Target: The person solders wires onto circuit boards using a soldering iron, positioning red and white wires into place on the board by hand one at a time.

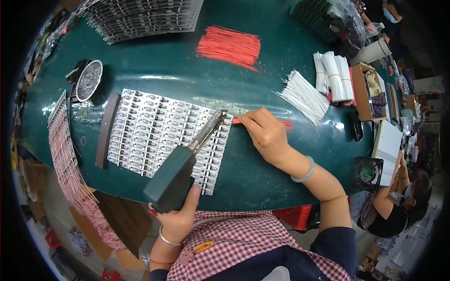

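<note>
My left hand (180,219) is closed around the handle of a dark green soldering gun (171,180). Its long metal tip points away from me and reaches the right edge of a panel of small light-grey parts in rows (154,133). Beside that tip, my right hand (267,136) pinches a red wire (238,121), whose end is at the panel's upper right edge. More red wires (287,125) stick out behind the right hand, partly hidden by it. A dark bar (107,131) lies along the panel's left side.
Loose red wires (229,47) lie farther back; white wires (304,98) and tied white bundles (333,77) are to the right. A round metal bowl (90,80) and a wired panel (65,145) sit left. Stacked panels (145,21) stand behind. A small fan (368,172) is near a co-worker (398,206).
</note>
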The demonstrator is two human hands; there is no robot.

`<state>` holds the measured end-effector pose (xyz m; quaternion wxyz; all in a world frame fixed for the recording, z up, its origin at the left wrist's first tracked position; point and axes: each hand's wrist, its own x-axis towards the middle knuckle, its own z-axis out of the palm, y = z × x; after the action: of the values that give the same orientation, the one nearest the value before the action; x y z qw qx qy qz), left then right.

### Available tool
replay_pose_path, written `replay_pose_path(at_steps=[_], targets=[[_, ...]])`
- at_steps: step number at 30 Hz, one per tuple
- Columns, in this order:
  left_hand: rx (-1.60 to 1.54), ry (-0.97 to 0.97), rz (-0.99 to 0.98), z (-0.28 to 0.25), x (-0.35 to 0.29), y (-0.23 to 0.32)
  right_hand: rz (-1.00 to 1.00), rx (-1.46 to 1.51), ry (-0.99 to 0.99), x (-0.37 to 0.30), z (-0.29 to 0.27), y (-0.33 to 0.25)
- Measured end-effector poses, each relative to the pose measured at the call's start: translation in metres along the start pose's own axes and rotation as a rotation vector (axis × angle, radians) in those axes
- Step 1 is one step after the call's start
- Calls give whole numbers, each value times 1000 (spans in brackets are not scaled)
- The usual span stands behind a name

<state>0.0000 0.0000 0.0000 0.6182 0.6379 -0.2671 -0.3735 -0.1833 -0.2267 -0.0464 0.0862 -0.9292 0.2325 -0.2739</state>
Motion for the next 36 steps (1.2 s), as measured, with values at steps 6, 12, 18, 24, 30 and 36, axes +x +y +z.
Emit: replay_pose_path(at_steps=[6,12,18,24,30,36], targets=[[300,16,140,29,8,-1,-18,-9,34,-3,1,-3],[377,-42,204,36,19,-3,-43,-42,25,-2,2,-3],[380,-69,183,38,22,-4,-39,-37,23,-1,2,-3],[354,-61,139,40,20,-5,-41,-31,23,-1,2,-4],[419,-84,135,35,18,-6,-53,-53,17,-1,2,-4],[215,82,-53,24,4,1,-49,-57,15,-2,3,-6]])
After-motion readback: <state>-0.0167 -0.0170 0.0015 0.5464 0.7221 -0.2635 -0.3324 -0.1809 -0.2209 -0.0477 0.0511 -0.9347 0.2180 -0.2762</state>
